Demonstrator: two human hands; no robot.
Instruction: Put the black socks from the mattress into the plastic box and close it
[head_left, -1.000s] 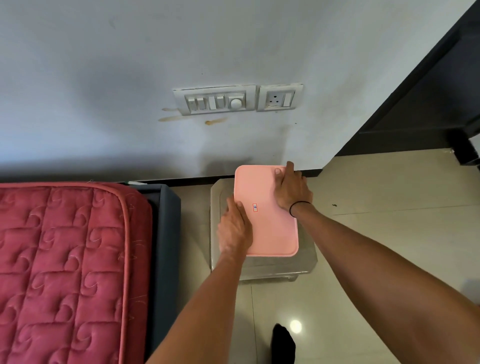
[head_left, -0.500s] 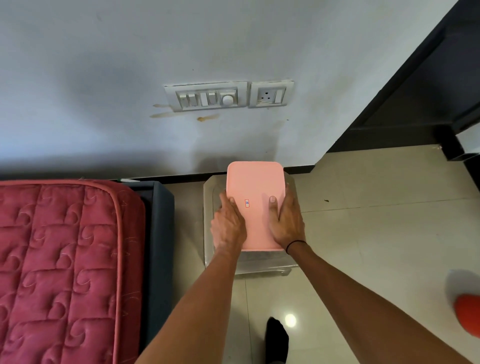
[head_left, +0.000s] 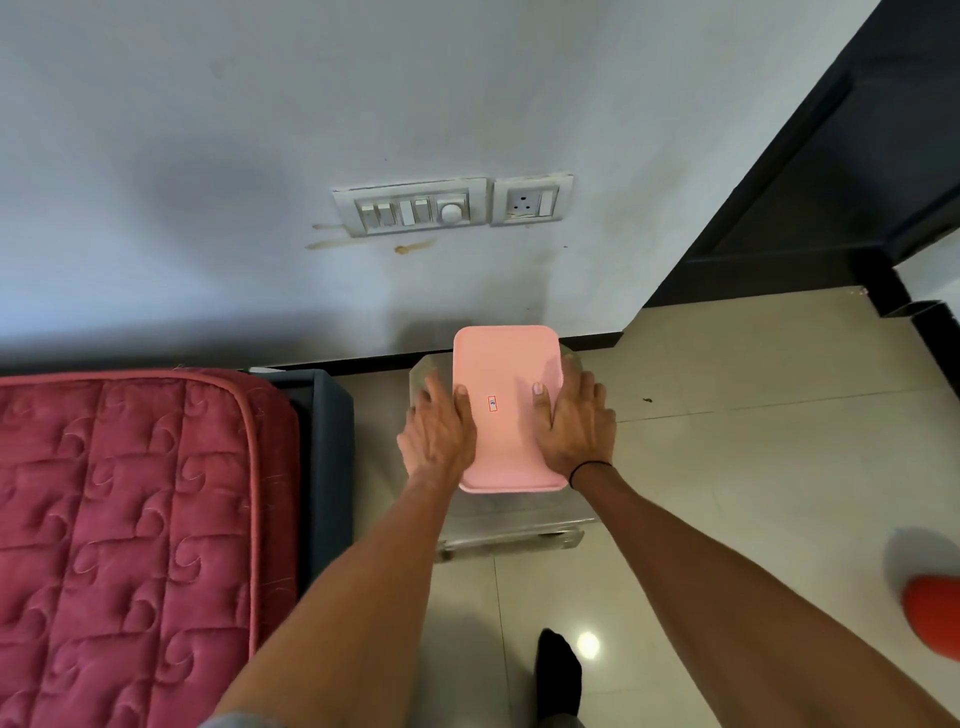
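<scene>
A person presses a pink lid (head_left: 506, 410) down onto a clear plastic box (head_left: 519, 525) standing on the tiled floor (head_left: 753, 467) against the wall, just beside the foot of a red quilted mattress (head_left: 124, 519). The left hand (head_left: 439, 434) lies flat along the lid's left edge, its thumb on top and its fingers spread down the side; the right hand (head_left: 574, 426) mirrors it on the right edge, thumb on the pink surface, a thin black band at the wrist. Neither hand is closed around anything: both are open and spread, palms bearing on the lid.

The change in the last second is in the right hand. 1 second ago it reached to the far right corner of the lid, near the wall; half a second ago it had come back to the middle of the right edge, and there it stays, level with the left. The lid, which sat a little askew then, now looks square over the box. That suggests the far end is seated and the press has moved to the long sides.

No black socks show on the visible part of the mattress, and the box's contents are hidden beneath the lid, so whether they are inside cannot be told. A dark sock-clad foot (head_left: 558, 675) stands on the floor below. Closing appears nearly done, if the edges have caught.
</scene>
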